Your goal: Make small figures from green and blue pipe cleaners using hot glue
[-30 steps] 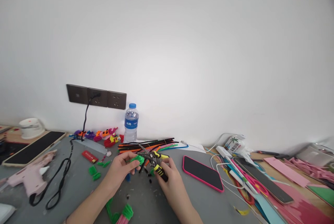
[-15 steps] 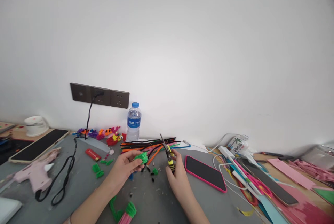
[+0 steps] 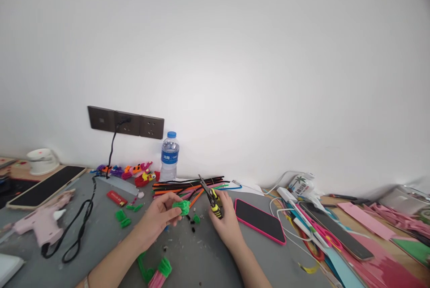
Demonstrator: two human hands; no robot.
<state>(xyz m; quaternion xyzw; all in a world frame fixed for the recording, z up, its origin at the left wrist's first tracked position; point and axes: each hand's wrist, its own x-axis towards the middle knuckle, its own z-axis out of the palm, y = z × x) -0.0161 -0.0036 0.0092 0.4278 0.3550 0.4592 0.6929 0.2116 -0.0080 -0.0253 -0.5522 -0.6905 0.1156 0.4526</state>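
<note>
While the head view looks down on the grey bench [image 3: 101, 234], a water bottle [image 3: 169, 156] stands at the wall behind a pile of pipe cleaners [image 3: 191, 185], with a pink-cased phone [image 3: 259, 221] to the right and a pink glue gun [image 3: 42, 221] far left. Green scraps [image 3: 196, 219] lie between the hands. The left hand [image 3: 157, 216] has its grip pinching a green tuft [image 3: 182, 206]. Just right, apart from it, the right hand [image 3: 226, 221] is wrapped round yellow-black pliers [image 3: 211, 196], tips seemingly raised.

Bright, even light; soft shadows, bowed edges
</note>
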